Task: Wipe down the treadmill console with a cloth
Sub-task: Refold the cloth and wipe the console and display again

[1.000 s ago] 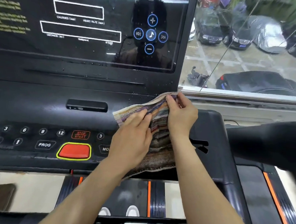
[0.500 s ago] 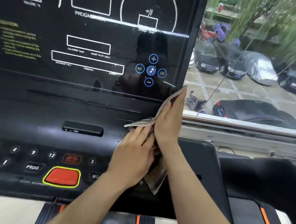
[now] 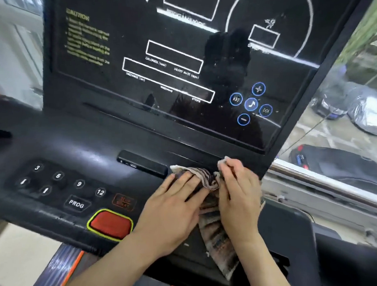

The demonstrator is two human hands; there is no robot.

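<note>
Now both hands press the cloth [image 3: 209,180] on the console [image 3: 91,146], lower right of frame. Left hand [image 3: 173,209] lies flat with fingers spread; right hand [image 3: 237,200] pinches a fold. Best bunch it firmly before sweeping.

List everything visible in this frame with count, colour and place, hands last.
Treadmill console: one, black, fills the centre.
Display panel: one, glossy black, white outlines, upper console.
Media buttons: five, blue-ringed, panel's lower right.
Red button: one, yellow-rimmed, console's front edge.
PROG key: one, black, left of red button.
Cloth: one, striped brown-grey, on console under both hands.
Cars: several, outside window, right.
Hands: left, right, both on cloth.
</note>
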